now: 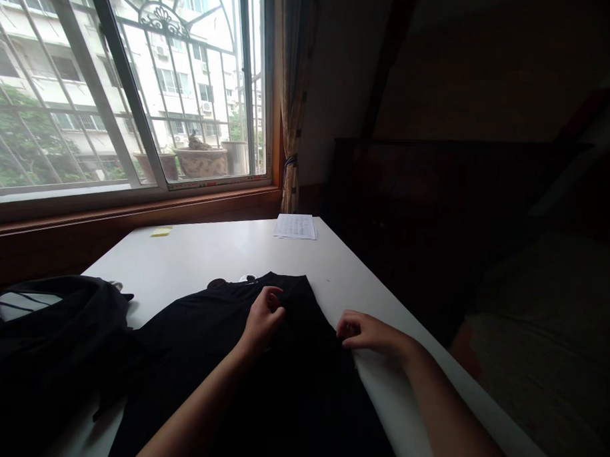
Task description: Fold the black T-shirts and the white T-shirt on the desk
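Note:
A black garment (191, 344), perhaps a top, lies spread over the white table (224, 242), its far edge showing a curved neckline. My left hand (262, 320) is over the garment's upper part, fingers curled and closed on the dark cloth; the exact grip is hard to see against the black. On the garment's right edge, my right hand (364, 331) pinches the fabric between thumb and fingers. A small round white piece (248, 278) and a dark round one (216, 283) show at the neckline.
Heaped dark cloth (81, 341) with a white striped part (29, 305) is at the left. Printed papers (296, 226) and a yellow slip (161, 231) lie at the table's far side. Beyond stand a barred window (190, 84) and a tied curtain (291, 121).

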